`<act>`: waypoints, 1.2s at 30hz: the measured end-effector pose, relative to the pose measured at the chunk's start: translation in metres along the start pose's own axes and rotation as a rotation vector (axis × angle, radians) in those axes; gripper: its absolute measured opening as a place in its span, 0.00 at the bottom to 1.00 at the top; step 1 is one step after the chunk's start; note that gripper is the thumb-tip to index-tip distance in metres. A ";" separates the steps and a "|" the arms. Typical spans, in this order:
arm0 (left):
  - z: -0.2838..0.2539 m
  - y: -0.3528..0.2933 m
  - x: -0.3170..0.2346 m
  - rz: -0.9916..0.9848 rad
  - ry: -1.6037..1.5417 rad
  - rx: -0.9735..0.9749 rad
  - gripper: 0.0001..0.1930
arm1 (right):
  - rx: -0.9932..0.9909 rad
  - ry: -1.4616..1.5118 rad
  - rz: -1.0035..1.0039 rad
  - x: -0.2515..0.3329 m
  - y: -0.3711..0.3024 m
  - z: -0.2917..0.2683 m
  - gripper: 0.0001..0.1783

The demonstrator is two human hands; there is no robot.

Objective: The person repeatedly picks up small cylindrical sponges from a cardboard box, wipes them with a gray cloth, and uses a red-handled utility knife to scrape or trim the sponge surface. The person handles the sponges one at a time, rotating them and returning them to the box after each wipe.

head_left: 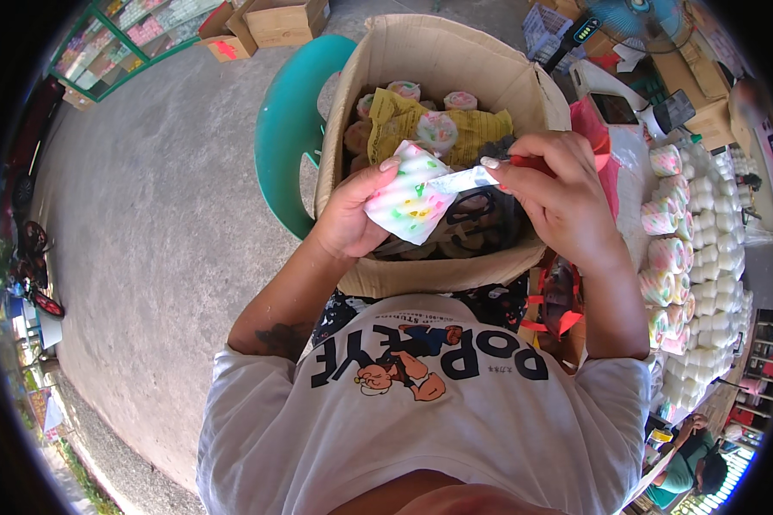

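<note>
My left hand is closed round a white, spiral-ridged block with pink, green and yellow flecks; it looks waxy, but its exact kind I cannot tell. In my right hand is a knife with a pale blade and what looks like a red handle, mostly covered by the fingers. The blade's tip touches the right side of the block. Both hands are over an open cardboard box. Inside it lie a yellow printed plastic bag, similar flecked pieces and dark, crumpled material.
A teal plastic chair stands left of the box. To the right, stacked flecked pieces and white pieces sit near a phone. Beyond are a fan and a cardboard carton. A person in green is at lower right.
</note>
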State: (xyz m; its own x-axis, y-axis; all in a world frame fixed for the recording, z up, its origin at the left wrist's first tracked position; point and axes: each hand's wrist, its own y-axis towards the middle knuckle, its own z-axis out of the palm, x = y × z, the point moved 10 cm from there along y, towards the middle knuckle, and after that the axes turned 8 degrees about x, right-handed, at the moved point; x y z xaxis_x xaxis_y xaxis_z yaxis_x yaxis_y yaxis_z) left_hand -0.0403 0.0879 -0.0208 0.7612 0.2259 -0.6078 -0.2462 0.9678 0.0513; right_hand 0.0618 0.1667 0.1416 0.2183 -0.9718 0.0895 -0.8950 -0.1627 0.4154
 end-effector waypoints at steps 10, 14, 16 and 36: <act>-0.002 0.002 -0.007 0.048 -0.076 -0.079 0.27 | 0.482 0.461 0.278 -0.035 -0.036 0.063 0.17; -0.008 0.006 -0.011 0.096 -0.049 -0.152 0.27 | 0.555 0.437 0.251 -0.034 -0.041 0.083 0.15; -0.006 0.007 -0.008 0.038 -0.056 -0.124 0.27 | 0.633 0.308 0.235 -0.025 -0.039 0.108 0.15; 0.008 0.049 -0.012 0.042 -0.065 -0.001 0.30 | 0.681 0.002 0.593 -0.144 -0.042 0.165 0.17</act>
State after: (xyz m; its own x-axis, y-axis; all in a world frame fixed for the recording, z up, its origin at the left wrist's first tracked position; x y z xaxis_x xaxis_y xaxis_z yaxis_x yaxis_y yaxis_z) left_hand -0.0565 0.1335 -0.0047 0.7877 0.2733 -0.5521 -0.2796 0.9572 0.0749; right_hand 0.0036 0.2848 -0.0380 -0.3527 -0.9280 0.1200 -0.8971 0.2989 -0.3253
